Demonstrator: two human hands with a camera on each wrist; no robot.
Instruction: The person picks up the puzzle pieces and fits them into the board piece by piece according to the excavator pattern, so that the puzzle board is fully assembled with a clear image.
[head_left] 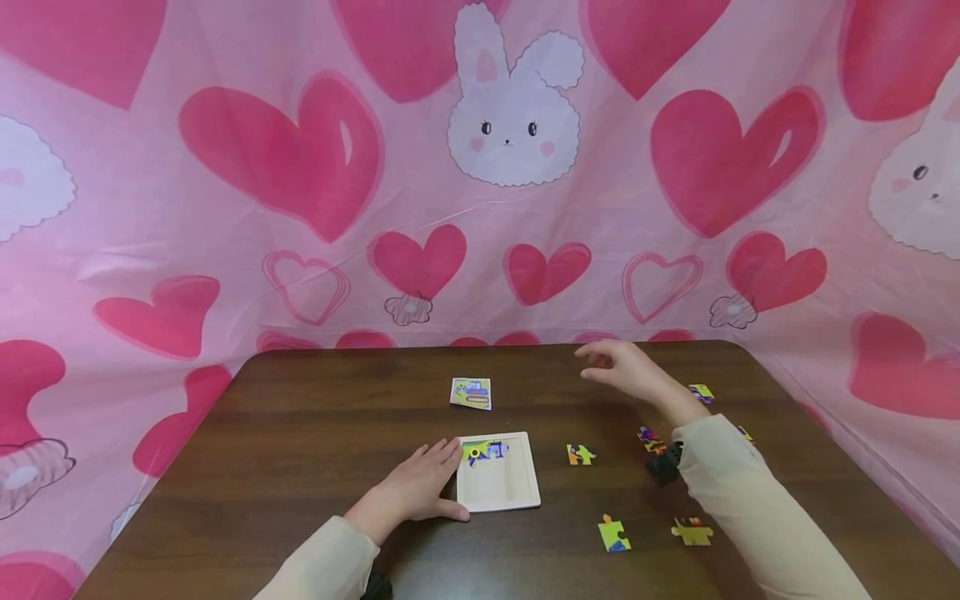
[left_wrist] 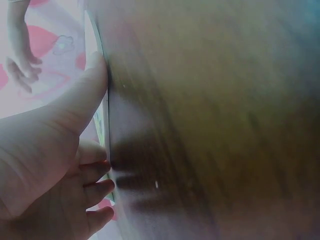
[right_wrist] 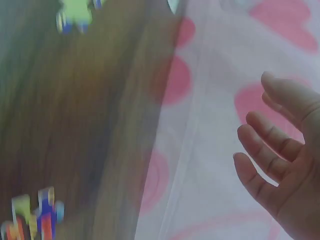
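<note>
A white square puzzle tray (head_left: 495, 490) lies on the table, with joined purple, yellow and green jigsaw pieces (head_left: 491, 450) along its upper left. My left hand (head_left: 420, 483) rests at the tray's left side, fingers extended and thumb at the lower left corner. In the left wrist view the thumb (left_wrist: 92, 82) lies along the tray's edge. My right hand (head_left: 628, 368) is raised over the far right part of the table, fingers loosely bent, holding nothing. Below it and to the left is a loose orange-and-green jigsaw piece (head_left: 581, 454).
More loose jigsaw pieces lie at the right: a green one (head_left: 614, 535), a yellowish one (head_left: 693, 532), a red-purple group (head_left: 650, 439) and one by the right sleeve (head_left: 702, 392). A small picture card (head_left: 471, 393) lies beyond the tray. A pink heart-patterned cloth (head_left: 510, 217) hangs behind the table.
</note>
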